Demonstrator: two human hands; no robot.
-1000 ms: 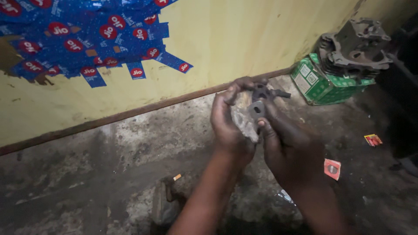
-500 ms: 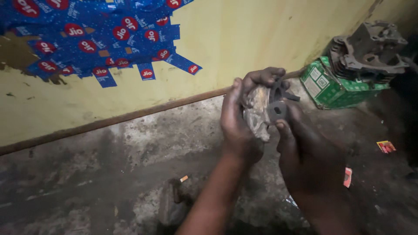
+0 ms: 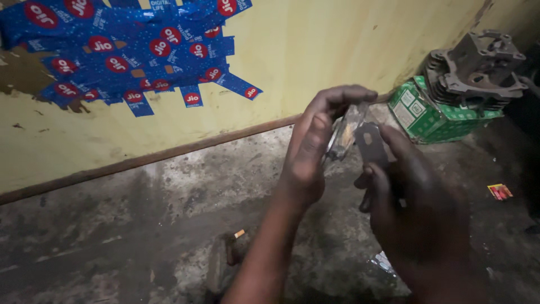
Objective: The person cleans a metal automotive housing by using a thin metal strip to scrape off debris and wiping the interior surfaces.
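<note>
While raised above the stained concrete floor (image 3: 129,225) before the yellow wall (image 3: 315,50) patched with blue stickers (image 3: 121,56): left hand (image 3: 315,146) curled around a crumpled clear wrapper (image 3: 344,132), fingers clasping its edge. Just right, touching it: right hand (image 3: 413,208) pinching a flat grey metal piece (image 3: 370,146) upright. Farther right, well apart: dark engine part (image 3: 478,70) atop a green box (image 3: 430,112).

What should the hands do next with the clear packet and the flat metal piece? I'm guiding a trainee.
Probably draw the flat metal piece fully clear. The left hand pinches the clear packet, while the right hand holds the piece upright beside it, close against its edge.
</note>
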